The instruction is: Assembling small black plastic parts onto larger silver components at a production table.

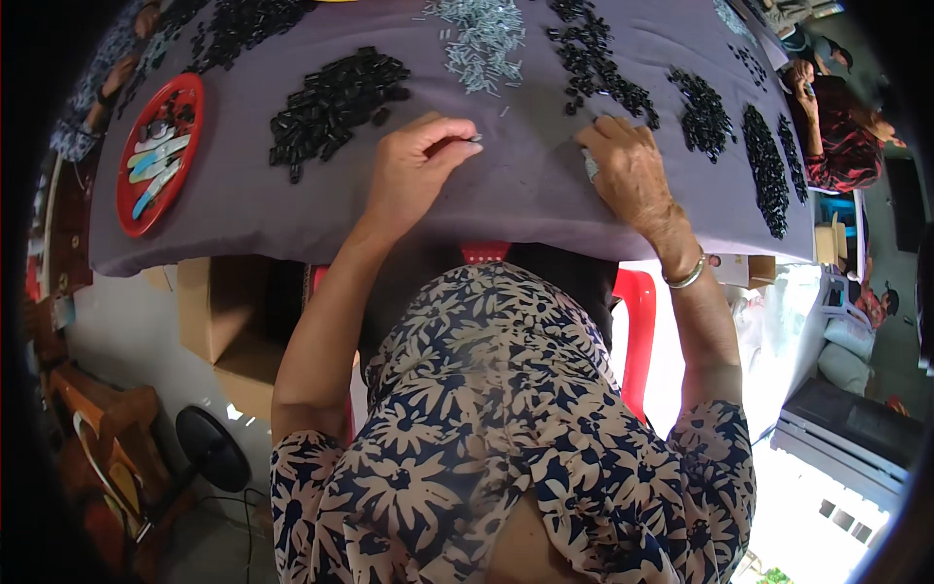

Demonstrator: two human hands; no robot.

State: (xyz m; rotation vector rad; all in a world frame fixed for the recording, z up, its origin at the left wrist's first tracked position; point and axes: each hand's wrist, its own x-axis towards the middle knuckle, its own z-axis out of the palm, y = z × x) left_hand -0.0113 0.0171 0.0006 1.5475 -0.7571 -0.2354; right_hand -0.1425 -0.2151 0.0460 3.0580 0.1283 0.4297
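My left hand (413, 170) is closed in a pinch above the cloth, with a small grey piece (476, 139) between thumb and forefinger. To its left lies a pile of larger black cylindrical pieces (336, 102). My right hand (630, 161) is curled, knuckles up, low over the cloth with its fingertips hidden. Something pale and bluish (591, 165) shows beside its thumb side, seemingly several small clear pieces in the palm. Beyond both hands is a heap of thin, pale grey-blue pieces (484, 44), and a strip of small black pieces (593, 63) runs just past my right hand.
A purple-grey cloth (525, 185) covers the table. A red oval tray (126, 200) with several light-handled tools stands at the left. More black piles (705, 112) lie at the right. Other people sit at both sides, one in a red checked sleeve (837, 165).
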